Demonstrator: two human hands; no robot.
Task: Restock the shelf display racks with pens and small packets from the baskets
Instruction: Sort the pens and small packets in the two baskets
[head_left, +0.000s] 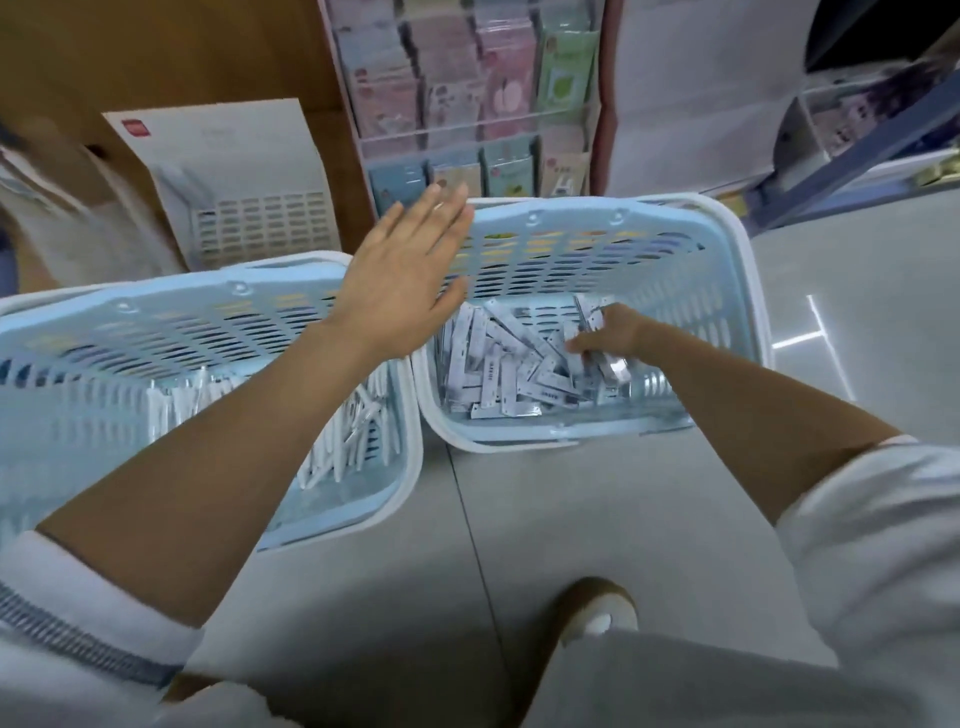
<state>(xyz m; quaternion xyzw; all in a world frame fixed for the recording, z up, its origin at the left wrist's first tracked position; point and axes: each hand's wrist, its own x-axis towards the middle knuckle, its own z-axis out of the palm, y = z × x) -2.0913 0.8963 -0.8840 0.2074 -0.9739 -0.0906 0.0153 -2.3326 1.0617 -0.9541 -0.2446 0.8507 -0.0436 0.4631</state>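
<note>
Two light blue baskets stand side by side on the grey floor. The left basket (395, 499) holds white pens (343, 441). The right basket (727, 291) holds several small white packets (498, 374). My right hand (608, 338) is down inside the right basket and grips a few packets. My left hand (410, 275) hovers above the gap between the baskets with fingers straight and spread, holding nothing.
A clear display rack (467, 104) with pastel packets stands straight ahead against a wooden shelf unit. A white perforated rack (244, 187) leans at the left. My shoe (597, 613) shows on the floor tiles near my knee. Blue shelving (857, 145) is at the right.
</note>
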